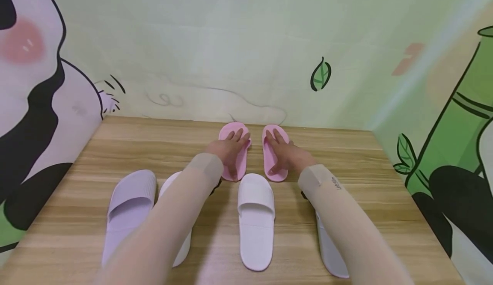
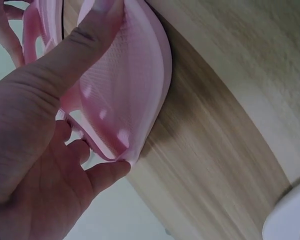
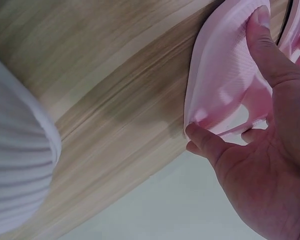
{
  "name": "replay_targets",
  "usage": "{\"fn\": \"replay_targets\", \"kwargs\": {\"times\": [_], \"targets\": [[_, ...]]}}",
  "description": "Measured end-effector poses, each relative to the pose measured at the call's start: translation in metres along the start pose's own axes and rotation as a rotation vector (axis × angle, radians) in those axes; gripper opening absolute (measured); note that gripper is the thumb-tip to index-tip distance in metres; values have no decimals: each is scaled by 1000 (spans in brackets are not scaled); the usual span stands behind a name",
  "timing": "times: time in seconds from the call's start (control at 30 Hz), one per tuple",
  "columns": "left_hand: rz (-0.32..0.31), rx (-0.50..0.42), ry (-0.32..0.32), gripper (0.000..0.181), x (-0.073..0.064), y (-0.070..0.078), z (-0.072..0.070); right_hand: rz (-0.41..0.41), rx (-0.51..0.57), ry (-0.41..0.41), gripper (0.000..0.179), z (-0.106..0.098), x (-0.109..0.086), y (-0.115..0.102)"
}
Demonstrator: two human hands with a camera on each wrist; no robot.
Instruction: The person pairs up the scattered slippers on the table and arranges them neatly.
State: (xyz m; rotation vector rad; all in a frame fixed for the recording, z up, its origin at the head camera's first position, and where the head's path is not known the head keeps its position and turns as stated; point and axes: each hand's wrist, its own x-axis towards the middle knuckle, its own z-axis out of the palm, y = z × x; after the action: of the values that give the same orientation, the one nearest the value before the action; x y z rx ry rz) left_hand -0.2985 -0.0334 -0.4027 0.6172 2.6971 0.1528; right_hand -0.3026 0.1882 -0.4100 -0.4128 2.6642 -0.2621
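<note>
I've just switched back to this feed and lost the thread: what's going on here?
A person's left hand rests on one pink slipper, and their right hand on the other. The pink pair lies side by side, with a gap between, by the wall. Nearer the camera are a lilac slipper and a white one; the sleeves partly hide two more.

On the counter, two slide slippers lie side by side near the wall. Four others lie before them.
</note>
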Motion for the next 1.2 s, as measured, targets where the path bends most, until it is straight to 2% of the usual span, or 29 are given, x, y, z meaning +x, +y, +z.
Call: {"fn": "replay_targets", "kwargs": {"times": [0.33, 0.83, 1.2], "targets": [[10, -33, 11, 139, 9, 2, 3, -28, -54, -5, 127, 0, 9, -2], [12, -2, 51, 138, 13, 4, 6, -63, -22, 21, 129, 3, 14, -12], [27, 28, 102, 139, 10, 10, 5, 5, -22, 42, 133, 5, 19, -14]]}}
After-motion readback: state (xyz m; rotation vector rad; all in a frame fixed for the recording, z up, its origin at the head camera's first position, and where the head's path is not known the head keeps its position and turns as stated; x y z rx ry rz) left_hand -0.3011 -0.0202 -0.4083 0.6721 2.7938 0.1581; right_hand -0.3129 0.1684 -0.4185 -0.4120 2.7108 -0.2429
